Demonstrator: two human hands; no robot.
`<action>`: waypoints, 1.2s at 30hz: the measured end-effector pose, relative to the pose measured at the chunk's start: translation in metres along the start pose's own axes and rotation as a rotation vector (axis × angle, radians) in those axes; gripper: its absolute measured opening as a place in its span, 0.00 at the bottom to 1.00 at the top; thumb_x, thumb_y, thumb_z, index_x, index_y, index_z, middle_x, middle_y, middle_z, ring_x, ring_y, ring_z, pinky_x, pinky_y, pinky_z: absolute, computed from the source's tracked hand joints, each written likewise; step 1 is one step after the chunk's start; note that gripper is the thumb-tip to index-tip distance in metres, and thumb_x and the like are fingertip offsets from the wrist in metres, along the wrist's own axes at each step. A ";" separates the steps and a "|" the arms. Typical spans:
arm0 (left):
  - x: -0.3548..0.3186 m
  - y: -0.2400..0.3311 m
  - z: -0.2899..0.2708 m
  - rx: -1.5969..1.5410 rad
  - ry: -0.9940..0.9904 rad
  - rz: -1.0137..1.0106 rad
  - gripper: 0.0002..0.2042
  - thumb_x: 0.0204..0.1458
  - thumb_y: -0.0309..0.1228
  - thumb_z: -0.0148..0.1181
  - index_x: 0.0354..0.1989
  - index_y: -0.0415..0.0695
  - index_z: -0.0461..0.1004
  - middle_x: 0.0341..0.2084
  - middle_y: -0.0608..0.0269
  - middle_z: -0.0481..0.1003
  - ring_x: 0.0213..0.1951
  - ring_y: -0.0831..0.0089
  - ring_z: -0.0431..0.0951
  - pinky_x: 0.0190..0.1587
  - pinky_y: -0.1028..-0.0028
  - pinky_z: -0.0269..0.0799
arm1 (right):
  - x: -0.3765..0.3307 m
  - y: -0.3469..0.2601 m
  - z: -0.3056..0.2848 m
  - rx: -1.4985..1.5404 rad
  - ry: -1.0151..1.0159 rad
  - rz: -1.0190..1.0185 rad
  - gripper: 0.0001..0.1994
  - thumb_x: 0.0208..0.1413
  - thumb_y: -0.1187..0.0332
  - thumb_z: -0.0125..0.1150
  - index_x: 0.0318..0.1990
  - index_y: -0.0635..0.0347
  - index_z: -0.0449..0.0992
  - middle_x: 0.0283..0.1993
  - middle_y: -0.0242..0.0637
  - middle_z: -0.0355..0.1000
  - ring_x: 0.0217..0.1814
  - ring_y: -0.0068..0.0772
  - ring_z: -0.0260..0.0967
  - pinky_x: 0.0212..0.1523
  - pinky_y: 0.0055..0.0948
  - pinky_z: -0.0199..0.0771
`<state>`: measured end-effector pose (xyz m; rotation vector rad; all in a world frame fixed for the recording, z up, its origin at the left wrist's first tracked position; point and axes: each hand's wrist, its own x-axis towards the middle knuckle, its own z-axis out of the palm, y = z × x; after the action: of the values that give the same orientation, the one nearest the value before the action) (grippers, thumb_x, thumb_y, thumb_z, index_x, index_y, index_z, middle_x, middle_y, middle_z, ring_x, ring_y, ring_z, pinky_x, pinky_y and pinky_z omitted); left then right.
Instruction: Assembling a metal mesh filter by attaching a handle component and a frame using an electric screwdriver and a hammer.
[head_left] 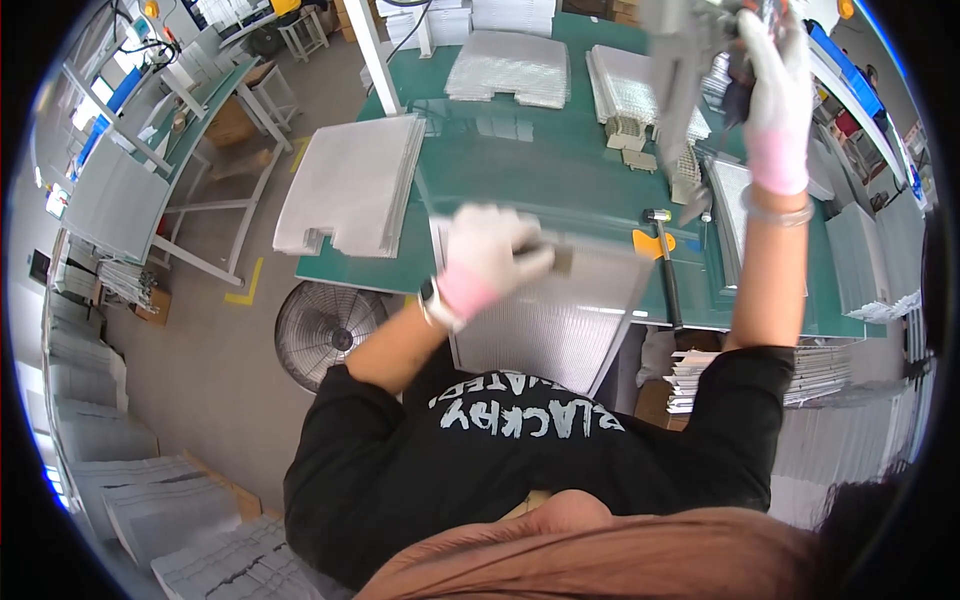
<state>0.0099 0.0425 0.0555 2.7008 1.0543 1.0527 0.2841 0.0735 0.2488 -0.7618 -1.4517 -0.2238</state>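
Note:
My left hand (pixel 490 250), in a white and pink glove, is curled around a small beige-grey piece (pixel 563 262), blurred at its edges. Beneath it a silvery ribbed panel (pixel 545 325) lies over the near edge of the green table (pixel 500 170). My right hand (pixel 780 100), gloved alike, is raised at the upper right with its fingers closed on a grey metal tool (pixel 685 60). Motion smears that tool, so its kind is unclear. Below it lie several small beige blocks (pixel 685 175) beside a stack of panels (pixel 625 80).
A hammer (pixel 665 260) lies by an orange piece (pixel 648 244) right of the ribbed panel. White notched panels (pixel 355 185) are stacked at the table's left edge, more panels (pixel 510 65) at the back. A floor fan (pixel 335 330) stands at the left.

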 end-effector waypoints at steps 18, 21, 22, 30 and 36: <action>0.141 -0.104 -0.005 0.080 -0.357 -0.533 0.25 0.50 0.55 0.54 0.43 0.47 0.80 0.37 0.56 0.80 0.41 0.60 0.79 0.47 0.67 0.72 | -0.035 0.003 -0.058 -0.914 -0.254 -0.638 0.27 0.48 0.74 0.63 0.59 0.61 0.67 0.57 0.51 0.67 0.58 0.50 0.65 0.58 0.43 0.64; 0.131 -0.039 -0.004 0.136 -0.234 -0.152 0.20 0.47 0.51 0.55 0.33 0.48 0.81 0.30 0.56 0.79 0.36 0.58 0.80 0.43 0.65 0.73 | -0.068 -0.031 -0.046 -0.825 -0.592 -0.529 0.27 0.46 0.72 0.65 0.58 0.58 0.70 0.56 0.51 0.66 0.57 0.53 0.64 0.57 0.45 0.63; 0.119 -0.018 -0.001 0.033 -0.166 0.005 0.17 0.46 0.50 0.55 0.29 0.49 0.80 0.26 0.58 0.78 0.31 0.59 0.79 0.39 0.63 0.72 | -0.081 -0.041 -0.041 -0.755 -0.695 -0.337 0.25 0.47 0.70 0.65 0.56 0.58 0.70 0.52 0.51 0.69 0.53 0.52 0.67 0.54 0.44 0.66; 0.052 0.037 -0.031 0.028 0.075 0.226 0.29 0.40 0.42 0.65 0.51 0.41 0.69 0.50 0.48 0.67 0.54 0.50 0.65 0.55 0.54 0.59 | -0.172 -0.021 -0.126 -0.330 -0.808 0.635 0.16 0.58 0.71 0.55 0.53 0.62 0.70 0.37 0.51 0.75 0.38 0.50 0.76 0.41 0.35 0.74; -0.083 -0.143 -0.040 0.826 -0.431 -0.946 0.48 0.41 0.60 0.63 0.66 0.42 0.57 0.64 0.44 0.56 0.64 0.41 0.53 0.67 0.51 0.43 | -0.238 0.054 -0.300 -0.351 -0.061 0.929 0.24 0.64 0.72 0.45 0.67 0.71 0.56 0.67 0.44 0.59 0.67 0.31 0.57 0.67 0.26 0.53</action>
<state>-0.1417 0.0930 -0.0025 2.0701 2.6045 -0.1671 0.5220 -0.1346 0.0260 -1.6540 -0.9871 0.2713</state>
